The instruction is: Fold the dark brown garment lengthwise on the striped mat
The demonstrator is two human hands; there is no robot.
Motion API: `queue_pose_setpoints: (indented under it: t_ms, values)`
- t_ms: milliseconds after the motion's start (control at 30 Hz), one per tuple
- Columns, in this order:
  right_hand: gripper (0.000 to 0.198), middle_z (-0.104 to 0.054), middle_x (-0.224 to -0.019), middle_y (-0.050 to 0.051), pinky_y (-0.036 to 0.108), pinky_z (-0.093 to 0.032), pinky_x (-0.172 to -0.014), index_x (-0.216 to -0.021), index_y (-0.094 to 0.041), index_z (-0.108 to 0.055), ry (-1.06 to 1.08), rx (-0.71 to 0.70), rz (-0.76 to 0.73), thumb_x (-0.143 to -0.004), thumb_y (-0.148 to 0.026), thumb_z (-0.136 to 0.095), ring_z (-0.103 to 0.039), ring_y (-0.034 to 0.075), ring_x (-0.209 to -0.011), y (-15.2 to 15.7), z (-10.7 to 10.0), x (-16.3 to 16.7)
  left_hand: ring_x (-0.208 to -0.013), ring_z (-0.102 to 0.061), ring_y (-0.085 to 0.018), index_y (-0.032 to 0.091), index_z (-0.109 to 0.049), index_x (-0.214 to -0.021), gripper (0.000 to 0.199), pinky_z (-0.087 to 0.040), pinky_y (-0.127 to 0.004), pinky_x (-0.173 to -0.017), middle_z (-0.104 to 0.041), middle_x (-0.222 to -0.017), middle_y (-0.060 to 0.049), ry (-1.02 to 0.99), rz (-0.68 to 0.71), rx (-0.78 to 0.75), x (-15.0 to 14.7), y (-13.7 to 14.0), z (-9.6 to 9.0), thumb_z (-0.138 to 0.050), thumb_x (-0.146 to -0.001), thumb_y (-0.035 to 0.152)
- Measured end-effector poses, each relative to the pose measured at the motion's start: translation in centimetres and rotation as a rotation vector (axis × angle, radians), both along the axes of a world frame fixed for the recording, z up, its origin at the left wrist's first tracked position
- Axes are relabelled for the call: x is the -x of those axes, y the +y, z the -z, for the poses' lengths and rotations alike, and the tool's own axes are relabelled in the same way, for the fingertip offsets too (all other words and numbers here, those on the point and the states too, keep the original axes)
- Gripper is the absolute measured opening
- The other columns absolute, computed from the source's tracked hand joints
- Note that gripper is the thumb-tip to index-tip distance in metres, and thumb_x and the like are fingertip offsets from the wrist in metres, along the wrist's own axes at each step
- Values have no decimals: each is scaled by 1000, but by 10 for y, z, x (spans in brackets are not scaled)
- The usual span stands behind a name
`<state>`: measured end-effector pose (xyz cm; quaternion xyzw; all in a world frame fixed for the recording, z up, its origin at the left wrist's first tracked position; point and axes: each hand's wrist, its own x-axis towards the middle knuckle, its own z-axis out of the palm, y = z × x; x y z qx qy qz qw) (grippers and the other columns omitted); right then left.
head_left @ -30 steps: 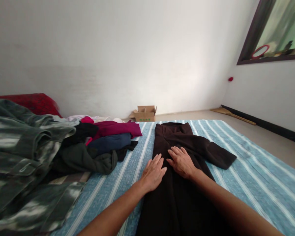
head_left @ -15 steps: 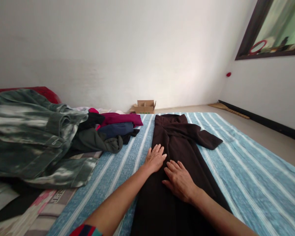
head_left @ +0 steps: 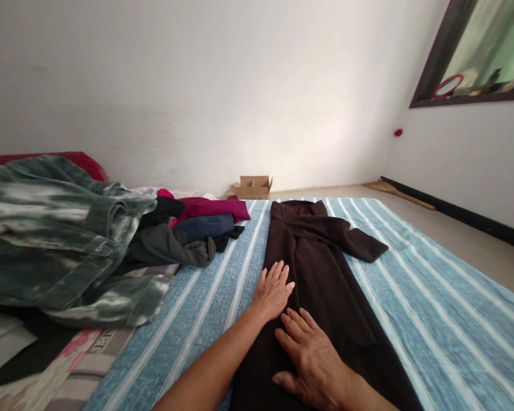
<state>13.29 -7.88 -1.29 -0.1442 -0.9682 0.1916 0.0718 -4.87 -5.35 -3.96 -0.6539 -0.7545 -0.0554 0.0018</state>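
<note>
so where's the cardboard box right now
The cardboard box sits on the floor against the far wall, just beyond the blue striped sheet, past the clothes pile.

Light: soft daylight, bright patch on the back wall (head_left: 325,131)
Shadows: faint, diffuse
Glare: none
Blur: green jacket (head_left: 47,228) smeared at left
Distortion: wide-angle stretch at edges

- A garment (head_left: 321,274) lies lengthwise on the bedsheet (head_left: 432,297).
- Both hands rest on it, the left hand (head_left: 274,291) beyond the right hand (head_left: 314,357).
- A clothes pile (head_left: 111,240) lies left of the garment.
- A box (head_left: 252,187) stands behind, against the wall (head_left: 197,85).
</note>
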Motion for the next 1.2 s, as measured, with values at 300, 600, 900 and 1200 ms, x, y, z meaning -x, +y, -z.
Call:
queue_pose_setpoints:
  t_ms: [300, 600, 900, 1200]
  values:
    - [78, -43, -140, 15, 52, -19, -111, -132, -20, -48, 74, -73, 37, -76, -75, -41, -30, 32, -134, -3, 14, 2, -139, -21, -21, 16, -31, -142, 54, -19, -46, -112, -27, -150, -8, -16, 11, -47, -1, -4, 0, -25, -95, 42]
    - [74, -43, -139, 16, 53, -27, -107, -129, -20, -51, 88, -105, 34, -77, -72, -44, -34, 33, -132, -1, 20, 3, -139, -21, -22, 17, -32, -141, 53, -18, -46, -111, -27, -150, -8, -44, 15, -49, -2, -5, -3, -25, -95, 41]
    - [79, -43, -139, 16, 54, -25, -108, -127, -20, -53, 62, -47, 36, -75, -76, -40, -32, 33, -132, 1, 15, 4, -139, -21, -23, 15, -33, -141, 52, -19, -47, -111, -28, -150, -9, -43, 0, -30, -3, -6, -7, -27, -95, 39]
    - [75, -42, -141, 14, 51, -24, -109, -128, -21, -53, 79, -38, 48, -74, -73, -47, -31, 32, -133, 0, 19, 3, -138, -21, -23, 15, -33, -141, 53, -19, -47, -111, -27, -150, -10, -40, -10, -16, -4, -6, -11, -28, -94, 38]
